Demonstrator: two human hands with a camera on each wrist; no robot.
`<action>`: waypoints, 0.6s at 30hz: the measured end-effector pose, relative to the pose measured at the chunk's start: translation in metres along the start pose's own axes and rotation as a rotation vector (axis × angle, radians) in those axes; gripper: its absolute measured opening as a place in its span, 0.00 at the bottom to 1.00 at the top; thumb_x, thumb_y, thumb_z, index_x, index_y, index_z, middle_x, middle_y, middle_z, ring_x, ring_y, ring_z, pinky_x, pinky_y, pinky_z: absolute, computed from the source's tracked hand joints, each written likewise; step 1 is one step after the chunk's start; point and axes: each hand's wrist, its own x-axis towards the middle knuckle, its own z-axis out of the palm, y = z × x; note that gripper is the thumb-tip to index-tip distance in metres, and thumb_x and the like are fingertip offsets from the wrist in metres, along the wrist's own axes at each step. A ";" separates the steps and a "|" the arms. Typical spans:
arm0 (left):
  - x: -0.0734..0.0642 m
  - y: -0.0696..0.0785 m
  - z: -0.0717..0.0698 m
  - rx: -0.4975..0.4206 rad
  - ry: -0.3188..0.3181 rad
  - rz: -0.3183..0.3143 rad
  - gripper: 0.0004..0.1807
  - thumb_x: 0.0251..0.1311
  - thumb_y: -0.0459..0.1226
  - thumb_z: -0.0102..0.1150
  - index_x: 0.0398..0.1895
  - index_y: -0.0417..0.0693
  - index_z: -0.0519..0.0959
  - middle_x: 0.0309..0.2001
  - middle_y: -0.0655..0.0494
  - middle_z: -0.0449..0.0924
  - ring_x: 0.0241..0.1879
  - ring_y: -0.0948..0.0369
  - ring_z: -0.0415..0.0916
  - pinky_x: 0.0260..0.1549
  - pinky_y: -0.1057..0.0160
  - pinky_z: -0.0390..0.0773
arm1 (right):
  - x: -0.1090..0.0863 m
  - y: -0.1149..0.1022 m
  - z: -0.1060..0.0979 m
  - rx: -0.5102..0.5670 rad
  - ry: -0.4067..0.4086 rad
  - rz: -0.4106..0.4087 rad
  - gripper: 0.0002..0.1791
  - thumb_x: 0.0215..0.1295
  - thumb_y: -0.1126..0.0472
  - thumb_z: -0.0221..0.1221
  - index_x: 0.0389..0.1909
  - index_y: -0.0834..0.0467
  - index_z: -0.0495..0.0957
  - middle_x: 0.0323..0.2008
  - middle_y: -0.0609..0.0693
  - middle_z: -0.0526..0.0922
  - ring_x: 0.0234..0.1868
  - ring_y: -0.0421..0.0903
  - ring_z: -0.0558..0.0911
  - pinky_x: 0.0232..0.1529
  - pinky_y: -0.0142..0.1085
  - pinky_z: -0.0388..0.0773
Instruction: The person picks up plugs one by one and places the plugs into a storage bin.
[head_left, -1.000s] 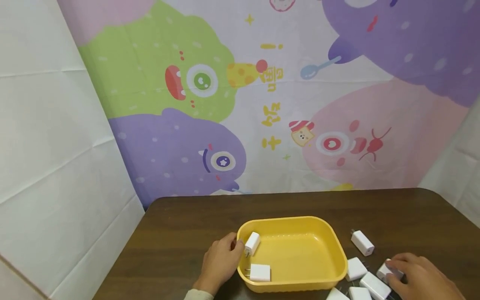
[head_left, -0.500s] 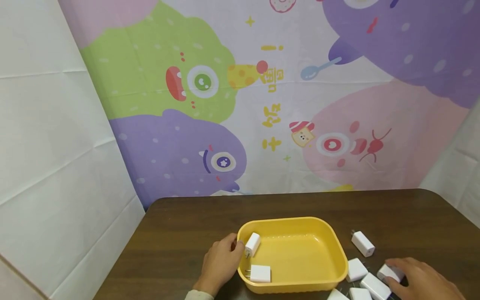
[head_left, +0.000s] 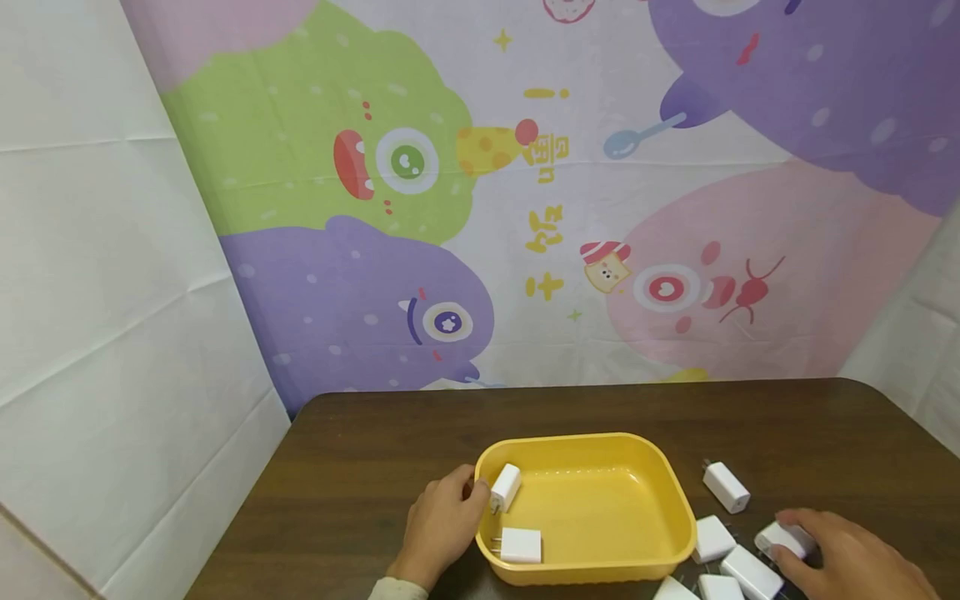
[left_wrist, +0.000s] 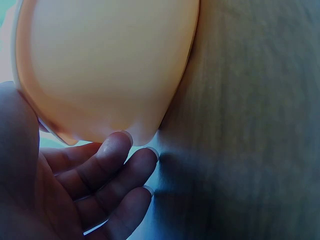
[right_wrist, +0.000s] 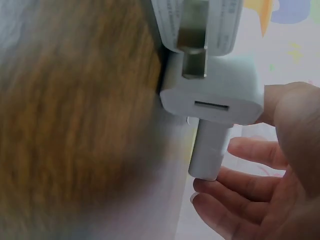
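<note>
My left hand (head_left: 442,523) grips the left rim of a yellow plastic basin (head_left: 600,575), thumb over the edge. In the left wrist view, its other fingers (left_wrist: 117,150) curl against the basin's outer wall. Inside the basin lie two white charger plugs, one charger (head_left: 506,487) leaning at the left wall and another charger (head_left: 521,546) flat near the front. My right hand (head_left: 855,557) pinches a white charger plug (head_left: 784,540) between thumb and fingers, low over the table. Other chargers partly cover that grip in the right wrist view, including a charger with a USB slot (right_wrist: 212,90).
Several more white chargers (head_left: 750,572) lie clustered between the basin and my right hand, some cut off at the bottom edge. One charger (head_left: 726,487) lies apart, farther back. The dark wooden table (head_left: 360,467) meets a cartoon-printed cloth (head_left: 570,350) behind it.
The charger between the right hand's fingers has turned and shifted slightly right with the hand. The left hand and the basin have stayed in place.
</note>
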 end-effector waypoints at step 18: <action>0.000 0.002 -0.001 0.003 -0.003 -0.007 0.09 0.69 0.46 0.50 0.31 0.58 0.76 0.21 0.60 0.71 0.22 0.60 0.68 0.26 0.57 0.65 | -0.002 -0.012 -0.001 0.085 0.077 -0.043 0.38 0.55 0.34 0.67 0.53 0.63 0.78 0.50 0.70 0.78 0.46 0.66 0.79 0.44 0.64 0.75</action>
